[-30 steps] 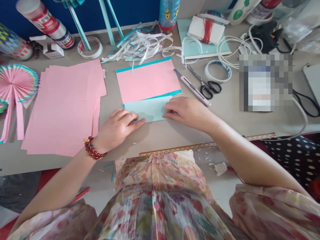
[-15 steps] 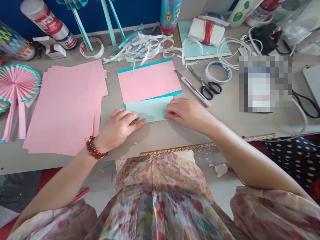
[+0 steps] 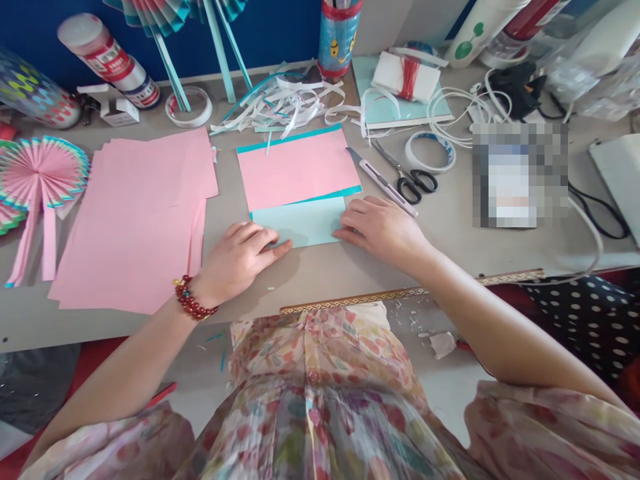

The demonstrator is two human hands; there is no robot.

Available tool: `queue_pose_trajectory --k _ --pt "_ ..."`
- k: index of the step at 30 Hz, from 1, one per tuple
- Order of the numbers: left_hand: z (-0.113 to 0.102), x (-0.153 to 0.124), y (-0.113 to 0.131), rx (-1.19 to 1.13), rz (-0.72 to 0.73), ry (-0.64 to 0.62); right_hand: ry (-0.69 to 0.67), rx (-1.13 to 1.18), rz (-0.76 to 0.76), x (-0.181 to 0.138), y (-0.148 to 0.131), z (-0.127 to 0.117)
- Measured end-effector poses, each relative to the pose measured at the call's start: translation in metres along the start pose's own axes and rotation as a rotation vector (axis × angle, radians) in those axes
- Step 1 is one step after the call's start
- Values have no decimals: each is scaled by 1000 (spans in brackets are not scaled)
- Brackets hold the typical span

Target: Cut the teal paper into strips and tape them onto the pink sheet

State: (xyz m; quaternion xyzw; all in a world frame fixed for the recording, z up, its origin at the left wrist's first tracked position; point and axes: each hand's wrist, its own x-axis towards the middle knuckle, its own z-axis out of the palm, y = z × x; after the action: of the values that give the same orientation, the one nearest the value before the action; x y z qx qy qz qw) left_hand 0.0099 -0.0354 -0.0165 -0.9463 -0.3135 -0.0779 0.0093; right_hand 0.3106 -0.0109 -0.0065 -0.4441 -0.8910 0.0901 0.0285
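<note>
A light blue folded-looking strip of paper point(image 3: 313, 220) lies flat near the table's front edge, with a darker teal edge showing at its upper left. My left hand point(image 3: 243, 260), with red beads at the wrist, is closed on its left end, the thumb along the lower edge. At the right end, my right hand point(image 3: 383, 230) pinches the paper between thumb and curled fingers. Just beyond lies a pink sheet point(image 3: 295, 170) with teal bands along its long edges. A utility knife point(image 3: 385, 183) and black-handled scissors point(image 3: 413, 181) rest to the right of that sheet.
A stack of pink paper point(image 3: 135, 220) and a pink pleated fan point(image 3: 40, 173) are on the left. Behind are white paper scraps point(image 3: 285, 100), tape rolls point(image 3: 430, 152), a pen holder point(image 3: 339, 40) and a white cable point(image 3: 443, 113). A patterned strip point(image 3: 355, 300) runs along the front edge.
The camera view has shifted slightly. My right hand sits a little farther right along the light blue paper; my left hand keeps its place at the left end.
</note>
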Motion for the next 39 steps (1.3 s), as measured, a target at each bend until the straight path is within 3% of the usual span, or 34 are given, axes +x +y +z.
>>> queue_pose_trajectory --k 10,19,25,28,30,34,39 --pt "2 -2 -1 -17 -21 -14 77 54 -55 -3 15 10" --pt "0 -2 1 20 17 5 223 -10 65 -14 6 22" --pt "-4 -3 6 32 30 -24 318 -216 -101 -19 -12 16" --pt "-6 -1 7 22 36 -34 260 -232 -279 -20 -25 14" --pt "-6 2 9 19 31 -28 207 -223 -320 -19 -31 13" --pt "-2 11 21 7 5 2 168 -265 -312 -16 -35 10" --pt "3 5 32 -37 35 -62 136 -223 -257 -24 -33 13"
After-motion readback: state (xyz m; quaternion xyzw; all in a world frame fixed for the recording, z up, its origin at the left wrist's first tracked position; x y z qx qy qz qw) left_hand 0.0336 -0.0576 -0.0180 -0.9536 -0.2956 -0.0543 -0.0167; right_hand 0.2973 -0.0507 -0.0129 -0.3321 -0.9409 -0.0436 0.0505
